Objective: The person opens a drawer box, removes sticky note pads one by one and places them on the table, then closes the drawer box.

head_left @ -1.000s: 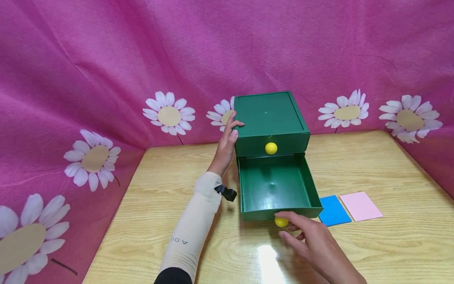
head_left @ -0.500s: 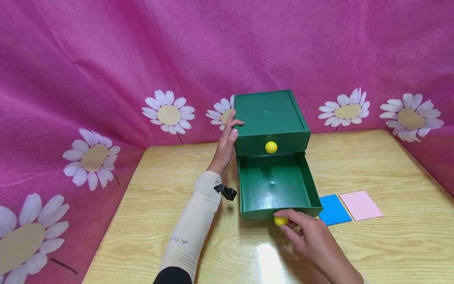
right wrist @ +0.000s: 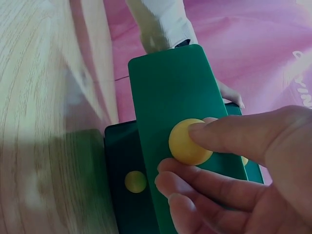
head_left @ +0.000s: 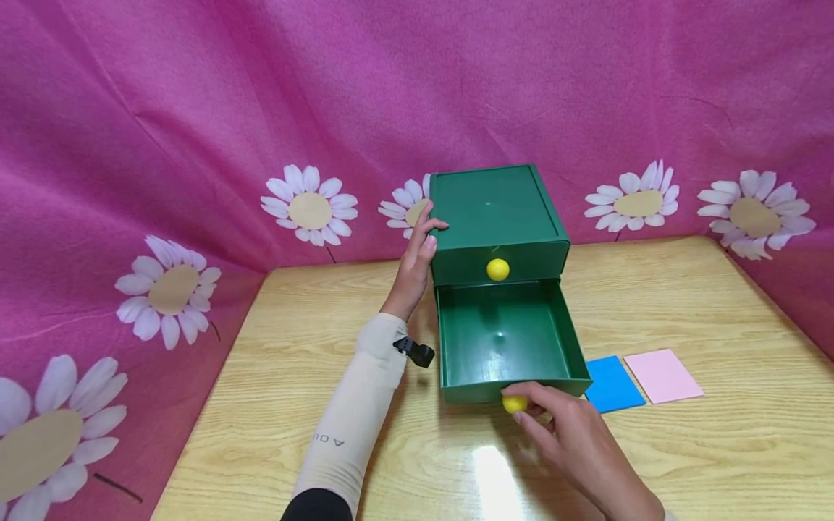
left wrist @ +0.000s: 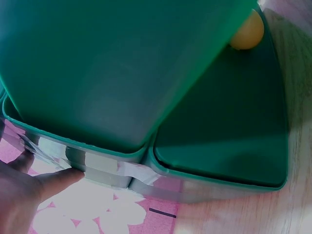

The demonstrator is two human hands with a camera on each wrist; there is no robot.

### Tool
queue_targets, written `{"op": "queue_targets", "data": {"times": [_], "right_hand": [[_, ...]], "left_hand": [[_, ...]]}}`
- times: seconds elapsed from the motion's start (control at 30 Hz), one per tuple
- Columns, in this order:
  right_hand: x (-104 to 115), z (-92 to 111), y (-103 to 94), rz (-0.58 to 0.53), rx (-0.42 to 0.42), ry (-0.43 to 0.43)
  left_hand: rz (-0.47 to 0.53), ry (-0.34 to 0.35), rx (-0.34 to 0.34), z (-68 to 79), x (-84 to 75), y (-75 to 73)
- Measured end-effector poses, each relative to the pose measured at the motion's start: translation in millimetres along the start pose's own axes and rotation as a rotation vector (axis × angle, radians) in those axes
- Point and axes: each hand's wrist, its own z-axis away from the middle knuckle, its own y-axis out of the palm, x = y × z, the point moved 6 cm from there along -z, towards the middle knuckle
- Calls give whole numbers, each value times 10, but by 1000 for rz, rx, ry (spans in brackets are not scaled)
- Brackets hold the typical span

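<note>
A green cabinet (head_left: 489, 206) stands on the table, with its open drawer (head_left: 502, 340) pulled far out and bare inside. My right hand (head_left: 573, 434) pinches this drawer's round yellow knob (right wrist: 187, 141) between thumb and fingers. Against the cabinet's left side rests my left hand (head_left: 415, 264), one finger reaching over the top edge. In the left wrist view, part of the left hand (left wrist: 29, 187) lies along the cabinet wall. A shut drawer above has its own yellow knob (head_left: 498, 270). Below, the right wrist view shows a lower drawer with another yellow knob (right wrist: 135, 182).
Right of the drawer lie a blue square pad (head_left: 614, 385) and a pink square pad (head_left: 664, 376) on the wooden table (head_left: 736, 449). A magenta cloth (head_left: 521, 79) with daisies hangs behind and at both sides.
My right thumb has come up against the knob, turning a loose touch into a pinch. The left hand has stayed put, and the drawer has hardly moved.
</note>
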Motion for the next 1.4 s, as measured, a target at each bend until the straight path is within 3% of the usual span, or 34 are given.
{"op": "queue_targets", "data": {"times": [0.77, 1.0, 1.23, 1.4], "right_hand": [[35, -46, -35, 30, -80, -105], [58, -106, -58, 31, -142, -163], [52, -194, -67, 39, -138, -158], [58, -272, -76, 65, -168, -203]], "left_hand": [[20, -15, -20, -8, 13, 0], [3, -30, -27, -9, 10, -5], [-3, -27, -25, -13, 6, -7], [3, -28, -27, -13, 16, -6]]}}
